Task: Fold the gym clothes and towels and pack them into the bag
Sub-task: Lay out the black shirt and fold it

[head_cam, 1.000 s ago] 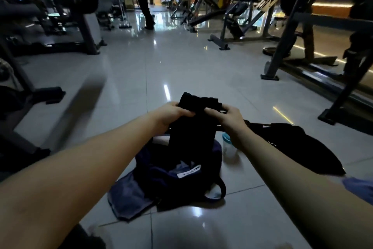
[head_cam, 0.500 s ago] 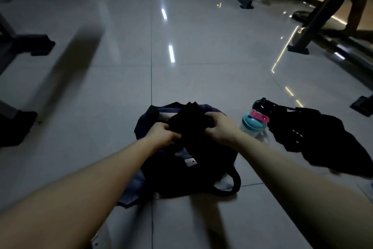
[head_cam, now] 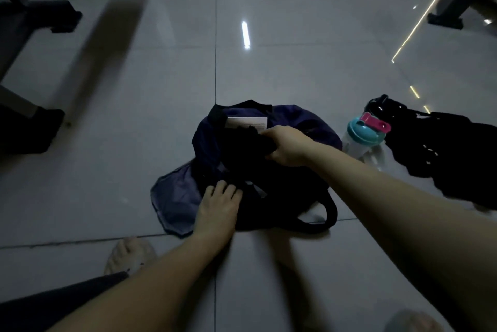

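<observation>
The black garment (head_cam: 243,143) sits bunched in the open mouth of the bag (head_cam: 301,123); in the dim light its fold lines cannot be made out. The bag is dark navy and lies on the tiled floor (head_cam: 134,122), just to the right of a long tile seam. A white label (head_cam: 246,122) shows on the inner wall at the far side of the opening. A black strap loop (head_cam: 331,210) lies on the floor at the bag's near right.

The right hand (head_cam: 285,147) reaches in from the right, forearm extended and wrist bent downward. Its thumb lies over the garment's top and its fingers curl under it, so the garment is firmly clamped.

The left hand (head_cam: 217,204) comes in from the near side, palm down. Its fingers (head_cam: 223,189) are spread and nearly straight, pressing on the dark fabric at the bag's near rim; they hold nothing.

A blue-grey cloth (head_cam: 174,197) lies flat on the floor, partly under the bag's left side. A clear bottle (head_cam: 363,134) with a teal lid and pink cap stands just beside the bag's right side. A heap of black clothing (head_cam: 446,154) lies beyond the bottle. A foot in a pale sandal (head_cam: 129,253) rests on the floor near the left forearm. A black machine base (head_cam: 43,13) stands at the far left.
</observation>
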{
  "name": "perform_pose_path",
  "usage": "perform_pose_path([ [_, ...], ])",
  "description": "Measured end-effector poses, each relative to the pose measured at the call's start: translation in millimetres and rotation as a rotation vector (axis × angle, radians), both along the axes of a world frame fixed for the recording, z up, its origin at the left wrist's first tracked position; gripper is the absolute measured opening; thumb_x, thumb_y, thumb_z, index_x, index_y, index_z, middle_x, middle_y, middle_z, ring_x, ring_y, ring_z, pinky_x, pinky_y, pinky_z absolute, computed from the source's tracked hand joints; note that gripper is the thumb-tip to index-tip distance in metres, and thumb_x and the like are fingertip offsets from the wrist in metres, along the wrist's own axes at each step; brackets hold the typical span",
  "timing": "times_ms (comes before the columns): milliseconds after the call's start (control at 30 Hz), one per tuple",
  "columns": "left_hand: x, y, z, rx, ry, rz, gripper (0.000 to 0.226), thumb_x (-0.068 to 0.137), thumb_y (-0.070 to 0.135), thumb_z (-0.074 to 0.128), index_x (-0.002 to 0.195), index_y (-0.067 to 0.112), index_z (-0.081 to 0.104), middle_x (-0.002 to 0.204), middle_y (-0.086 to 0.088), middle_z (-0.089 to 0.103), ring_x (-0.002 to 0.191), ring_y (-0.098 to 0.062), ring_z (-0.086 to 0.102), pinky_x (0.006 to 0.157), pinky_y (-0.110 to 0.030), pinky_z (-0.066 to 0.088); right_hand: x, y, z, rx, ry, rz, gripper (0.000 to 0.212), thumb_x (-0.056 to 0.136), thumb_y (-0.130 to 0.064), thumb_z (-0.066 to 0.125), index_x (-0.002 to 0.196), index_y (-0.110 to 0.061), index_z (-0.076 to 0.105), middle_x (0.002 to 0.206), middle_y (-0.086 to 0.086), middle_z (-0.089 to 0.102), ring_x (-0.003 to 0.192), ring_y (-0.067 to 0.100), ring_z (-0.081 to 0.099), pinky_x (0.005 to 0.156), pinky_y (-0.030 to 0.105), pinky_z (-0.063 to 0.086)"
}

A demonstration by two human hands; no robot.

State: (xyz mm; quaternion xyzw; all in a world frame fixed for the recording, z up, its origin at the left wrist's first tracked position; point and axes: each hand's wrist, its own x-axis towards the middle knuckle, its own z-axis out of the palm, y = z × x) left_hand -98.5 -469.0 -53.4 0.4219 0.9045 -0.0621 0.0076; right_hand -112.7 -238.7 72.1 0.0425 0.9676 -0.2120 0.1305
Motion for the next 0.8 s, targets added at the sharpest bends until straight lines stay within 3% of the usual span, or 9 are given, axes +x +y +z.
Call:
perform_pose_path([
  [133, 12, -13, -12, 0.091, -0.02, 0.034, 0.05, 0.089, 0.025, 0.063, 0.137, 0.015, 0.056, 0.127, -0.006, 0.058, 0.1, -0.029, 0.049, 0.079, -0.04, 0.037, -12, -9, 4, 0.048, -0.008, 0.12, 0.023, 0.087, -0.017, 0.067, 0.11, -0.015, 0.068, 0.107, 0.005, 0.068, 0.096, 0.027, 0.063, 0.075, 0.036, 0.048],
  [233, 17, -25, -17, 0.146, -0.114, 0.056, 0.06, 0.09, 0.03, 0.06, 0.146, 0.016, 0.047, 0.142, -0.006, 0.051, 0.106, -0.029, 0.051, 0.083, -0.04, 0.044, -24, -17, 6, 0.063, -0.032, 0.228, 0.008, 0.089, -0.015, 0.066, 0.096, -0.016, 0.066, 0.093, -0.002, 0.061, 0.088, 0.023, 0.058, 0.07, 0.031, 0.041],
  [333, 22, -38, -25, 0.191, -0.211, 0.049, 0.071, 0.088, 0.031, 0.06, 0.153, 0.016, 0.037, 0.151, -0.005, 0.044, 0.118, -0.028, 0.049, 0.094, -0.04, 0.047, -40, -27, 2, 0.077, -0.094, 0.32, 0.017, 0.091, -0.012, 0.061, 0.082, -0.024, 0.055, 0.087, -0.01, 0.048, 0.086, 0.021, 0.05, 0.07, 0.029, 0.035],
  [433, 28, -48, -29, 0.233, -0.277, 0.034, 0.076, 0.088, 0.034, 0.059, 0.157, 0.016, 0.03, 0.156, -0.004, 0.039, 0.129, -0.028, 0.044, 0.109, -0.041, 0.042, -57, -34, -10, 0.108, -0.128, 0.401, 0.01, 0.091, -0.008, 0.058, 0.094, -0.015, 0.064, 0.112, 0.001, 0.057, 0.1, 0.027, 0.055, 0.074, 0.029, 0.036],
  [533, 35, -55, -32, 0.257, -0.298, 0.015, 0.078, 0.087, 0.035, 0.061, 0.157, 0.014, 0.032, 0.155, -0.005, 0.041, 0.133, -0.03, 0.044, 0.117, -0.044, 0.036, -72, -37, -24, 0.166, -0.211, 0.432, 0.031, 0.091, -0.01, 0.057, 0.119, -0.018, 0.068, 0.136, 0.005, 0.054, 0.114, 0.028, 0.055, 0.083, 0.03, 0.038],
  [600, 37, -59, -33, 0.271, -0.304, 0.007, 0.078, 0.087, 0.036, 0.061, 0.156, 0.012, 0.035, 0.154, -0.005, 0.044, 0.133, -0.03, 0.045, 0.117, -0.045, 0.035, -76, -38, -32, 0.194, -0.284, 0.417, 0.043, 0.094, -0.009, 0.053, 0.136, -0.018, 0.06, 0.144, 0.005, 0.05, 0.125, 0.029, 0.051, 0.093, 0.031, 0.04],
  [700, 36, -53, -29, 0.318, -0.284, 0.017, 0.069, 0.088, 0.039, 0.058, 0.15, 0.011, 0.044, 0.145, -0.005, 0.052, 0.125, -0.027, 0.049, 0.11, -0.044, 0.043, -73, -39, -47, 0.22, -0.345, 0.358, 0.049, 0.096, -0.008, 0.049, 0.145, -0.014, 0.048, 0.148, 0.009, 0.047, 0.133, 0.032, 0.046, 0.107, 0.038, 0.038],
  [800, 23, -39, -17, 0.341, -0.197, 0.038, 0.053, 0.092, 0.04, 0.051, 0.136, 0.011, 0.059, 0.129, -0.003, 0.062, 0.107, -0.026, 0.057, 0.089, -0.041, 0.05, -63, -39, -59, 0.25, -0.305, 0.321, 0.046, 0.094, -0.01, 0.051, 0.14, -0.014, 0.051, 0.136, 0.011, 0.056, 0.125, 0.033, 0.054, 0.094, 0.036, 0.043],
])
